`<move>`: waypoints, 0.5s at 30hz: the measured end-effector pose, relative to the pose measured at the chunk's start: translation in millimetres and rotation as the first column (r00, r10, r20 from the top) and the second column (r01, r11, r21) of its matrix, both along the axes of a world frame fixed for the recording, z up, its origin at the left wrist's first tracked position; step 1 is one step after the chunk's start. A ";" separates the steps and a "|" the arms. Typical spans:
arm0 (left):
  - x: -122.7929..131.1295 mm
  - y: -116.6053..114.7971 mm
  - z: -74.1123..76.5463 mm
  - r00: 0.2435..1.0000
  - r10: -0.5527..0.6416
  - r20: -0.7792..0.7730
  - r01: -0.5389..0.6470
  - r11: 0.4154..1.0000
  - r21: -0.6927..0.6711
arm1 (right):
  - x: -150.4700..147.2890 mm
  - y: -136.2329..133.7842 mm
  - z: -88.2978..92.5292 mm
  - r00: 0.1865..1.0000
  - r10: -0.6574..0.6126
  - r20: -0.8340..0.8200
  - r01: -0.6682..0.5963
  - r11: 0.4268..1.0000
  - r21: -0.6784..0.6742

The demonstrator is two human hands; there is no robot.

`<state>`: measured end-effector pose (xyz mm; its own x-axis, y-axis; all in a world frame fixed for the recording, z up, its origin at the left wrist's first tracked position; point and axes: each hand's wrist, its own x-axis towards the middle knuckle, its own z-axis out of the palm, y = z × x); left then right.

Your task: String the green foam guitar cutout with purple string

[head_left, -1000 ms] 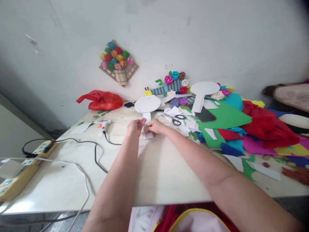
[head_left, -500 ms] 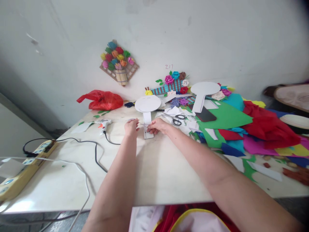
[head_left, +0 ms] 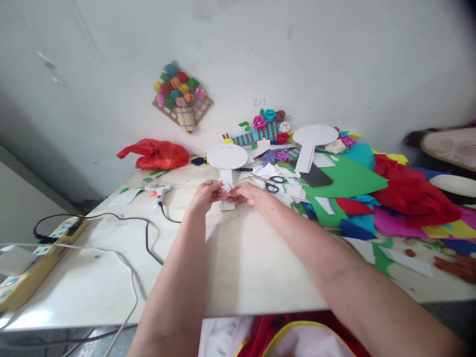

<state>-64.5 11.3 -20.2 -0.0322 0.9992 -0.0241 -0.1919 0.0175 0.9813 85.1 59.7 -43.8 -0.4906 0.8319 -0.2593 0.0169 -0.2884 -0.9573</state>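
A white paddle-shaped cutout, with a round head and a straight handle, lies on the table in front of me. Over its handle my left hand is closed, thumb and fingers pinched together. My right hand pinches from the other side, fingertips close to the left ones. Between them a short bit of thin dark strand shows; whether it is thread or wire I cannot tell. The handle's lower end sticks out below my fingers.
A glue gun with a cord lies left, near a power strip and a red plastic bag. To the right are scissors, paper scraps, a second white cutout, a dark phone-like slab and coloured sheets.
My left hand has moved right, over the handle, and now sits close to the right hand. Less of the thin strand shows between them. The right hand has barely moved.
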 end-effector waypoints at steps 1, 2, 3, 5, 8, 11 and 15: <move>-0.3 -0.6 0.0 1.000 -0.031 -0.005 0.031 0.999 -0.006 | 0.3 -0.3 0.3 1.000 0.000 -0.004 0.000 1.000 0.001; -0.7 -1.0 -0.2 0.999 -0.051 -0.005 0.051 0.999 -0.012 | 0.7 -0.4 0.5 1.000 0.005 -0.009 -0.005 1.000 0.002; -1.4 -1.3 -0.7 0.998 -0.060 -0.002 0.060 0.998 -0.016 | 1.2 -0.4 0.6 1.000 0.017 -0.016 -0.017 1.000 0.004; -3.7 -1.1 -2.7 0.998 -0.063 0.010 0.063 0.998 -0.025 | 2.0 0.1 0.1 0.998 0.054 -0.029 -0.054 0.999 0.009; -9.3 0.7 -8.3 0.998 -0.054 0.030 0.055 0.998 -0.023 | 2.9 0.7 -1.0 0.996 0.082 -0.032 -0.081 0.996 0.030; -15.0 2.5 -14.3 0.998 -0.048 0.036 0.048 0.999 -0.020 | 3.0 -0.2 -1.1 0.997 0.070 -0.020 -0.069 0.997 0.045; -18.8 3.0 -19.2 0.999 -0.028 0.033 0.030 0.998 -0.047 | 2.6 -1.4 -1.3 0.998 0.060 -0.031 -0.058 0.997 0.050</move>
<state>-83.2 14.3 -39.4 -0.0018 0.9974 -0.0717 -0.2220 0.0695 0.9726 87.8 58.3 -45.1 -0.5467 0.8126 -0.2019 0.0014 -0.2403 -0.9707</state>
